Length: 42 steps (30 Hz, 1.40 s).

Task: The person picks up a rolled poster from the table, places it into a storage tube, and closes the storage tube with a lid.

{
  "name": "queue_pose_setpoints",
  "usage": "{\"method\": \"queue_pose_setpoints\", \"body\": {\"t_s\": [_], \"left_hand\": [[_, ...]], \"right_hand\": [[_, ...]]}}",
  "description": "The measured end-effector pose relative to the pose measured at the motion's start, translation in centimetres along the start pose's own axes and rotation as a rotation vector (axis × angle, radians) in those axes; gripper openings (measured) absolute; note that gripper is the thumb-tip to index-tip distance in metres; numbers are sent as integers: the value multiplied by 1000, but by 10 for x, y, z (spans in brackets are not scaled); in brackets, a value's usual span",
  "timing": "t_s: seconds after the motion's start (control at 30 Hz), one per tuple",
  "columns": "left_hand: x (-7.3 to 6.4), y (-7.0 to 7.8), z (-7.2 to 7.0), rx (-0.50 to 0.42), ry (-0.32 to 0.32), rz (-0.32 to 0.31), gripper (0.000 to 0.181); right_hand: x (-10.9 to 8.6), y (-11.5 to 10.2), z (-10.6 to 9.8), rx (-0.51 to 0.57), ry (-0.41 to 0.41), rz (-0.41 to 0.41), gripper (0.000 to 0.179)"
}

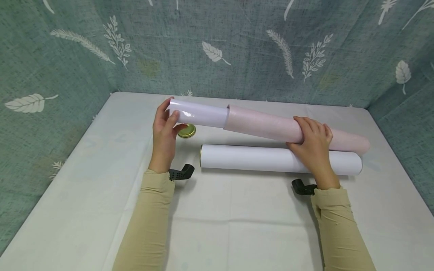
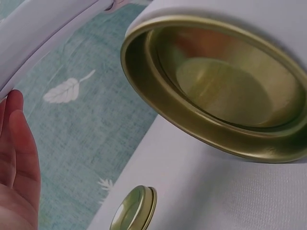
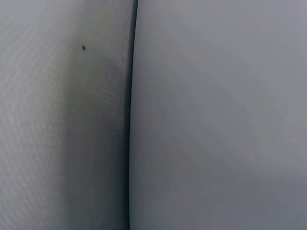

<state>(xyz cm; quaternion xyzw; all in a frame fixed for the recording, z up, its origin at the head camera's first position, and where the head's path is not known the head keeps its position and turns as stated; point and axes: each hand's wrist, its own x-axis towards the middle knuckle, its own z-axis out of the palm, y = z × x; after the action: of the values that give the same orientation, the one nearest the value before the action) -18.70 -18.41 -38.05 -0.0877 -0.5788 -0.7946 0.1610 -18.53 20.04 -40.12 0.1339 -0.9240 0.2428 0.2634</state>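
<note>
My left hand (image 1: 164,137) grips the left end of a glossy white rolled sheet (image 1: 201,113), thumb in front. The other end of that roll sits inside a pale pink rolled sheet (image 1: 262,124), which slants down to the right. My right hand (image 1: 312,145) holds the pink roll right of its middle, fingers over the top. A white tube (image 1: 247,158) lies just in front of the pink roll, its right part overlapped by my right hand. In the left wrist view, the tube's near end has a gold metal rim (image 2: 187,123), and fingers (image 2: 26,143) touch the white roll.
A round gold lid (image 1: 187,131) lies on the table behind the tube's left end, near my left hand. White cloth covers the table (image 1: 230,233). A green leaf-patterned curtain (image 1: 244,45) hangs along the back and sides. Black wrist mounts (image 1: 183,173) stick out from both sleeves.
</note>
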Motion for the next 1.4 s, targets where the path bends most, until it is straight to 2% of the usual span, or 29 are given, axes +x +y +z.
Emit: {"method": "queue_pose_setpoints", "body": {"t_s": [0.47, 0.77, 1.13, 1.4], "left_hand": [[-1, 1, 2, 15, -14, -29, 43], [-2, 1, 3, 34, -56, -36, 43], [-2, 0, 3, 54, -44, -70, 44], [-2, -2, 4, 64, -60, -87, 44]], "right_hand": [[0, 1, 1, -3, 7, -6, 67], [0, 1, 0, -7, 8, -9, 68], [0, 2, 1, -4, 13, -17, 67], [0, 1, 0, -1, 4, -11, 69]]}}
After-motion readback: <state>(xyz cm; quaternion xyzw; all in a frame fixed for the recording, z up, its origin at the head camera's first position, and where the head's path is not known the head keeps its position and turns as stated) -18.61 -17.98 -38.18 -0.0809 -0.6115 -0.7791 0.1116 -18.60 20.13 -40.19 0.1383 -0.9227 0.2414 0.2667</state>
